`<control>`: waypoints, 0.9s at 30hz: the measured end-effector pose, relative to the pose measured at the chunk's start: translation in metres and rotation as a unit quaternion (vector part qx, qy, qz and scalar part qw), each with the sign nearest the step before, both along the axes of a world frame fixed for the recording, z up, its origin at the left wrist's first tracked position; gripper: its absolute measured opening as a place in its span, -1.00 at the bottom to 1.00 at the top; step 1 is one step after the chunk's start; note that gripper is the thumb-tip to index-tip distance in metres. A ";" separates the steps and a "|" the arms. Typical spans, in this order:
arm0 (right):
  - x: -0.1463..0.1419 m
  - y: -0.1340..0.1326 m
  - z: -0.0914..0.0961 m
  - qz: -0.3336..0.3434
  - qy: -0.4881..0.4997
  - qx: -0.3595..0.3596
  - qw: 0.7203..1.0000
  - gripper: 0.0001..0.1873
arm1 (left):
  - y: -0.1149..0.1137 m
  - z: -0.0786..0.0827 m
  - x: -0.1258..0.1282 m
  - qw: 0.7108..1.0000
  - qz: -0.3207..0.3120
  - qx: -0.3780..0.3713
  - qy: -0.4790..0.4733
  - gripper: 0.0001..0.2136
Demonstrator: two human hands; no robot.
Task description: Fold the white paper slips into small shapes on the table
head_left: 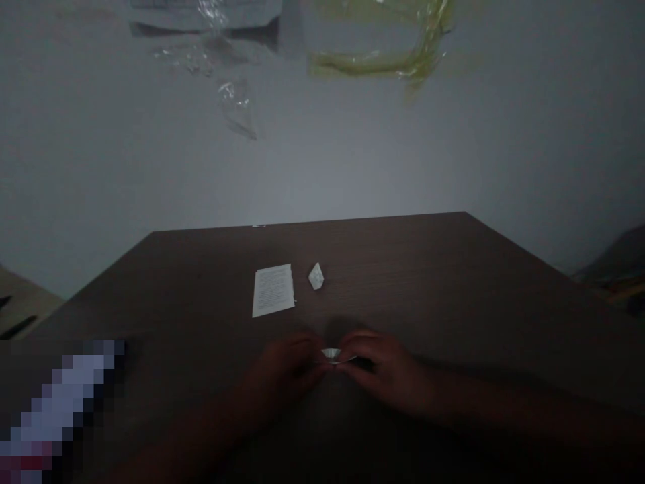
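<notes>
Between my two hands, near the front of the dark table, is a small piece of white paper (331, 353) that looks folded. My left hand (292, 363) pinches its left side. The right side is gripped by my right hand (383, 366), thumb below and fingers above. Most of the paper is covered by the fingers, and the light is dim. Beyond the hands lies a small folded white paper piece (316, 276). To its left rests a printed sheet or small stack of pages (273, 290).
The brown wooden table (393, 262) meets a pale wall (353, 148) at its far edge. A pixelated, bright object (65, 396) lies at the left front. Clear tape (236, 101) and yellow tape (373, 65) stick to the wall. Dark items (619, 262) stand beyond the right edge.
</notes>
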State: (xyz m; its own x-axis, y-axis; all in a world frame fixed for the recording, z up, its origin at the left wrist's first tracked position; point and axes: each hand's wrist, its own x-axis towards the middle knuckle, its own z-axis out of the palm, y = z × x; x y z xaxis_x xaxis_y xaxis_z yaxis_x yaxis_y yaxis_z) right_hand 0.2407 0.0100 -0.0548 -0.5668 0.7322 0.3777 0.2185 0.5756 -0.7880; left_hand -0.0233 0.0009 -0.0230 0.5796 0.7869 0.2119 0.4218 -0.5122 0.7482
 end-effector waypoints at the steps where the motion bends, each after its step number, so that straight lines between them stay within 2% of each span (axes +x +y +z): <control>1: 0.000 -0.001 0.000 -0.009 0.001 -0.011 1.000 -0.91 | 0.000 -0.001 0.000 1.000 0.019 -0.006 0.002 -0.90; 6: 0.000 -0.004 0.002 -0.028 0.010 -0.040 0.999 -0.91 | -0.004 -0.003 0.005 0.996 0.087 -0.020 0.014 -0.87; 10: 0.001 -0.006 0.006 -0.076 -0.003 -0.107 0.991 -0.89 | -0.006 0.000 0.008 0.990 0.123 -0.071 0.005 -0.93; 15: -0.003 -0.004 0.011 -0.071 0.036 -0.190 0.979 -0.85 | -0.006 0.006 0.011 0.986 0.133 -0.100 0.013 -0.90; 20: -0.007 -0.002 0.007 -0.071 0.079 -0.260 0.960 -0.80 | -0.008 0.009 0.012 0.984 0.130 -0.123 0.025 -0.89; 22: -0.007 -0.003 0.006 -0.081 0.070 -0.254 0.961 -0.79 | -0.011 0.007 0.012 0.991 0.102 -0.083 0.038 -0.85; 27: -0.004 -0.004 0.007 -0.103 0.000 -0.177 0.979 -0.82 | -0.020 -0.004 0.016 0.993 0.048 -0.009 0.107 -0.75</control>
